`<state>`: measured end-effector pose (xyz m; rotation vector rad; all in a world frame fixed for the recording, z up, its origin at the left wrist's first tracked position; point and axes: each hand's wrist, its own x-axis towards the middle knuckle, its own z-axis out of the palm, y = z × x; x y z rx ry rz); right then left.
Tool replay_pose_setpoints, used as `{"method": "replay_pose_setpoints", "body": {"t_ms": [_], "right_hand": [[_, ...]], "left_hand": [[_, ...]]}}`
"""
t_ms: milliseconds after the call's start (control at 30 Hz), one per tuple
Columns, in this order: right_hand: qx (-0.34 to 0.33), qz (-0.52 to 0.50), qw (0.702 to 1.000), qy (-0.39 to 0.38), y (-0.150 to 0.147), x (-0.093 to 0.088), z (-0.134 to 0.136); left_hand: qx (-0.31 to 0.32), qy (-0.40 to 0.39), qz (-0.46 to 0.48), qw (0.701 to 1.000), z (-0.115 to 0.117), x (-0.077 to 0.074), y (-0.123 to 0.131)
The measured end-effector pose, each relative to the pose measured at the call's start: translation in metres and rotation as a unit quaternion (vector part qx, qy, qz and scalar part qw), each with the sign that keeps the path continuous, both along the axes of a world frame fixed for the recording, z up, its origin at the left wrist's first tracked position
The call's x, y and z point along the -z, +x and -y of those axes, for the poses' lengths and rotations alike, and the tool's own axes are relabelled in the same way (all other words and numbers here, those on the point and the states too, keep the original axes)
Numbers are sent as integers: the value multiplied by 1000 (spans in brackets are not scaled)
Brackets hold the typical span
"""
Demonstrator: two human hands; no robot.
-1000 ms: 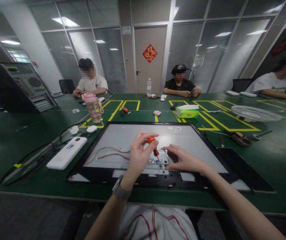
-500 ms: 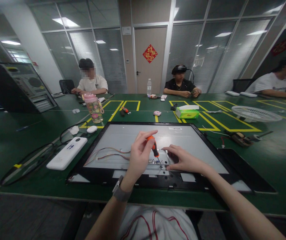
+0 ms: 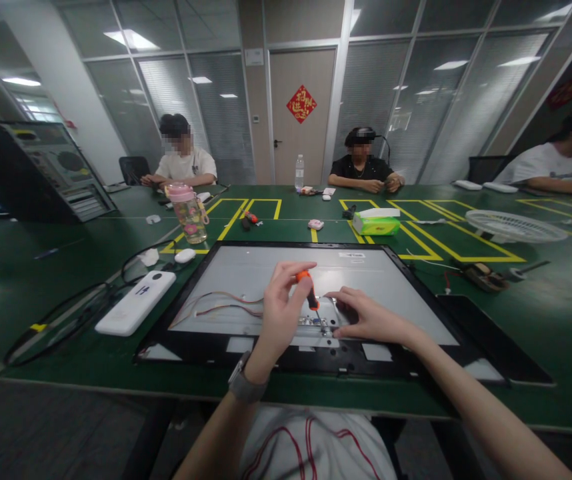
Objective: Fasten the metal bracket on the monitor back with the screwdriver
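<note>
My left hand [image 3: 285, 300] is closed around an orange and black screwdriver [image 3: 308, 289]. The screwdriver leans, with its shaft pointing down at a small circuit board [image 3: 312, 322] on the back of a flat display panel [image 3: 246, 272]. To the right of the shaft, my right hand [image 3: 366, 316] rests with thumb and fingers apart, touching or very near the metal around the board's right end. Thin coloured wires [image 3: 226, 299] run across the panel to the left, partly behind my left hand. Around the panel is a black frame [image 3: 191, 350].
A white power bank [image 3: 136, 303] and black cables [image 3: 61, 333] lie left of the panel. Beyond are a pink-lidded bottle [image 3: 189, 213] and a green tissue pack [image 3: 377, 223]. A dark flat panel [image 3: 491, 340] lies right. Several people sit around the table.
The camera view has shifted slightly. Both hands keep nearly the same pose, with the screwdriver still at the small board.
</note>
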<state>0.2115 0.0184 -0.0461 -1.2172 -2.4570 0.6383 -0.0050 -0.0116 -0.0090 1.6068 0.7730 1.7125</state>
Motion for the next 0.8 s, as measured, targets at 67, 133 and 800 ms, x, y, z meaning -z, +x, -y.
{"method": "replay_pose_setpoints", "body": {"t_ms": [67,133,800], "right_hand": [[1,0,1000,-2,0,1,0],[3,3,1000,-8,0,1,0],[-1,-1,1000,-7,-1,-1,0]], "left_hand": [[-20,9,-8,1000,0,1,0],[-10,-5,3,1000,0,1,0],[-18,5,-29,999,2,0,2]]}}
